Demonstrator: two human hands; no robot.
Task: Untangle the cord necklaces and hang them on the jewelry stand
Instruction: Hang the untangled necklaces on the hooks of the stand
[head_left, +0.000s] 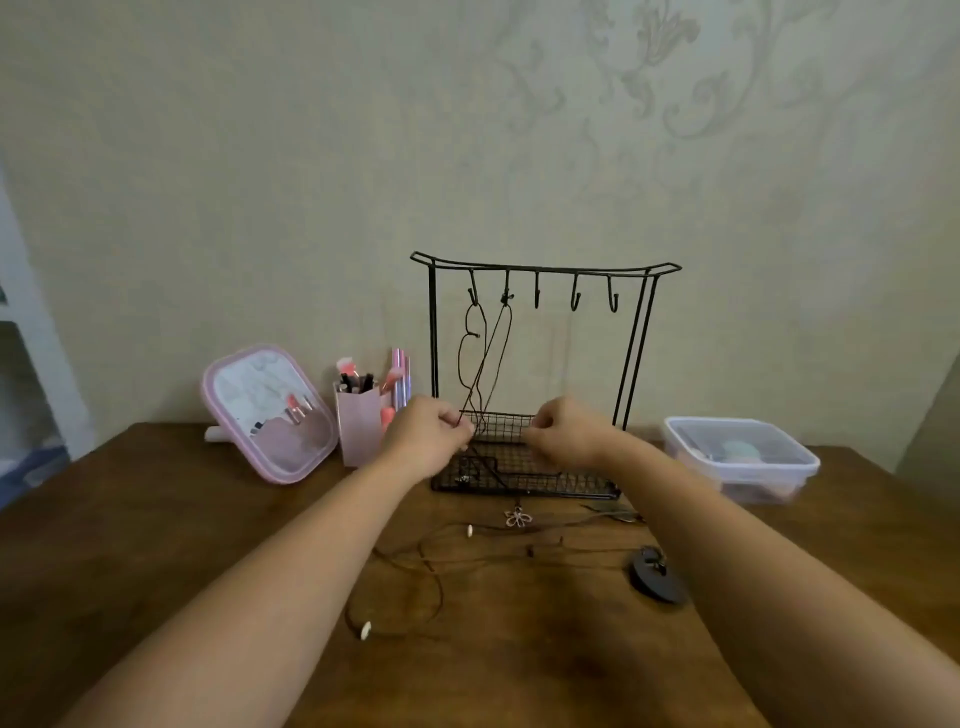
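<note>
A black wire jewelry stand (545, 269) with several hooks stands at the back of the wooden table (156, 519). Dark cord necklaces (480, 353) hang from its two leftmost hooks down into the mesh tray (561, 486). My left hand (431, 434) pinches a hanging cord just above the tray. My right hand (563, 431), fingers curled, is level with it in front of the mesh; whether it holds a cord I cannot tell. More cords (415, 566) lie tangled on the table, with a flower pendant (518, 517), white beads (365, 630) and a black disc pendant (657, 574).
A pink-framed mirror (270, 410) leans at the back left. Beside it stands a pink cup of makeup brushes (358, 415). A clear lidded plastic box (743, 457) sits at the right of the stand. The wall is close behind.
</note>
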